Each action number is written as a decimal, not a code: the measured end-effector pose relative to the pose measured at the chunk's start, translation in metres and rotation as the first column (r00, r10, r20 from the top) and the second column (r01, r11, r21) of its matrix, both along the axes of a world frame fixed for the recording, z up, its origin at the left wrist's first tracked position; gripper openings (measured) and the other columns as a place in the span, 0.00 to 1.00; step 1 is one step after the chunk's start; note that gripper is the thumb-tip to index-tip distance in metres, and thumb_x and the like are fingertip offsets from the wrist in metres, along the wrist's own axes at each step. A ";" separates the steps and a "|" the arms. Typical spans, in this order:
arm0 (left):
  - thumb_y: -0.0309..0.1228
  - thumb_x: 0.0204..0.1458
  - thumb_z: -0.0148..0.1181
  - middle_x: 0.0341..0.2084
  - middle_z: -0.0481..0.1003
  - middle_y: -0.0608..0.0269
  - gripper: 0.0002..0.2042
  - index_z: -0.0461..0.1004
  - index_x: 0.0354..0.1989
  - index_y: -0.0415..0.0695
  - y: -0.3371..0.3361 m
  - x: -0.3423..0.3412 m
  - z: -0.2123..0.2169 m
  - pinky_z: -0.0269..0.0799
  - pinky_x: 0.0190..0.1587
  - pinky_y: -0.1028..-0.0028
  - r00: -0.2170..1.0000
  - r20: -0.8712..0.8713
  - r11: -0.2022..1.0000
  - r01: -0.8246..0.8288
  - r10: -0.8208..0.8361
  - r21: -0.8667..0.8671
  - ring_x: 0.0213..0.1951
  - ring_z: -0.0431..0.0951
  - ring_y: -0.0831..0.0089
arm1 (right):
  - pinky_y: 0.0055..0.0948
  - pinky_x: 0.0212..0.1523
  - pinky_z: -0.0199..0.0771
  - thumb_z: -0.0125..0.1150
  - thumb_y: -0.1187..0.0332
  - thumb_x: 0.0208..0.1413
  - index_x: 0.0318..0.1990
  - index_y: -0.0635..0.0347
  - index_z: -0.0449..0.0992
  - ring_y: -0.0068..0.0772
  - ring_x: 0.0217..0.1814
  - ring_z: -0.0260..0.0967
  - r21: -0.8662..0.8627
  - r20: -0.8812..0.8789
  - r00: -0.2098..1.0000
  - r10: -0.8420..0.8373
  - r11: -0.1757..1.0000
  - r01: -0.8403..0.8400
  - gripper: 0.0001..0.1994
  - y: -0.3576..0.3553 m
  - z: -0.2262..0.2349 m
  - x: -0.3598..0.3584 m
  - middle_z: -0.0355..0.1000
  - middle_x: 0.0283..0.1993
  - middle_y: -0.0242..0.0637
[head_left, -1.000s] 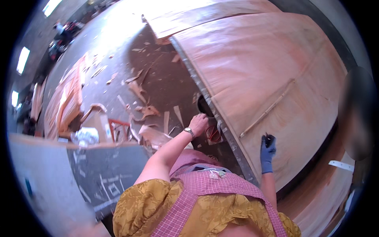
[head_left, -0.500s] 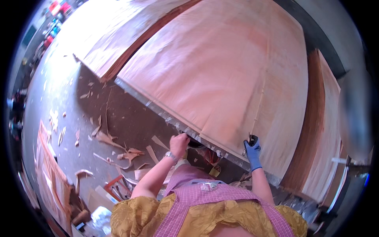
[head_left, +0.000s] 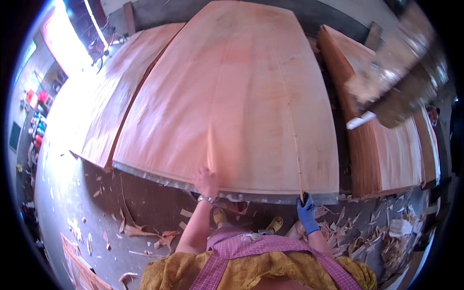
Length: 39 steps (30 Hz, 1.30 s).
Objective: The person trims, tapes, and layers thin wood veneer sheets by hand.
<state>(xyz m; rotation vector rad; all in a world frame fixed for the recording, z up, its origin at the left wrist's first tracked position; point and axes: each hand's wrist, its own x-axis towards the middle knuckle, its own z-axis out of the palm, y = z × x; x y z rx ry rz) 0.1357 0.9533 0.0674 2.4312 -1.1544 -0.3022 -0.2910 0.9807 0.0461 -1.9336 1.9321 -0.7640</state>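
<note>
A wide, thin pinkish wood veneer sheet point(head_left: 251, 96) lies on top of a table-like stack in front of me. My left hand point(head_left: 206, 182) is bare, with a band on the wrist. Its fingers lie on the sheet's near edge, slightly blurred, just below a narrow raised ridge in the veneer. A long, thin jointed stick point(head_left: 295, 137), like bamboo, runs lengthwise over the sheet's right part. At its near end, my right hand point(head_left: 306, 210), in a blue and black glove, is closed around it.
Further veneer stacks stand to the left point(head_left: 123, 92) and right point(head_left: 355, 140). A blurred brown and pale object point(head_left: 401, 82) hangs over the right stack. Veneer scraps point(head_left: 159, 237) litter the floor on both sides. Below the sheet's edge show yellow shoes point(head_left: 274, 224).
My view has turned, so the sheet now runs straight ahead. My left hand has gone from below the edge onto the sheet. My right hand has come to the stick's near end.
</note>
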 end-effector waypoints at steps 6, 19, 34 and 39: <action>0.31 0.48 0.60 0.34 0.73 0.55 0.08 0.69 0.33 0.44 -0.075 -0.113 0.064 0.67 0.43 0.56 0.977 0.025 0.951 0.210 -0.210 -0.229 0.39 0.73 0.54 | 0.45 0.45 0.74 0.60 0.65 0.56 0.51 0.59 0.70 0.54 0.46 0.74 0.168 0.133 0.990 -0.042 0.986 0.020 0.16 0.015 0.005 -0.081 0.76 0.43 0.51; 0.41 0.47 0.57 0.37 0.79 0.56 0.13 0.76 0.40 0.51 -0.293 -0.506 0.055 0.72 0.45 0.59 0.481 -0.037 0.482 0.871 -0.876 -0.098 0.43 0.79 0.57 | 0.36 0.53 0.72 0.62 0.62 0.56 0.60 0.59 0.69 0.44 0.54 0.74 0.370 0.509 0.839 -0.191 0.929 -0.013 0.24 -0.036 0.015 -0.129 0.75 0.53 0.48; 0.36 0.46 0.63 0.36 0.74 0.50 0.15 0.71 0.37 0.39 -0.314 -0.605 0.065 0.71 0.47 0.62 0.086 -0.456 0.265 0.900 -0.886 -0.346 0.42 0.75 0.55 | 0.45 0.39 0.74 0.66 0.50 0.52 0.51 0.64 0.62 0.52 0.38 0.77 0.235 0.308 0.927 -0.212 0.962 0.142 0.30 -0.050 0.033 -0.150 0.77 0.36 0.46; 0.40 0.48 0.64 0.39 0.75 0.49 0.19 0.71 0.40 0.38 -0.322 -0.631 0.058 0.70 0.49 0.63 0.088 -0.445 0.281 0.877 -0.891 -0.390 0.44 0.76 0.55 | 0.40 0.43 0.74 0.67 0.53 0.53 0.59 0.64 0.58 0.48 0.42 0.77 0.192 0.400 0.906 -0.136 0.979 0.062 0.34 -0.054 0.059 -0.178 0.77 0.43 0.46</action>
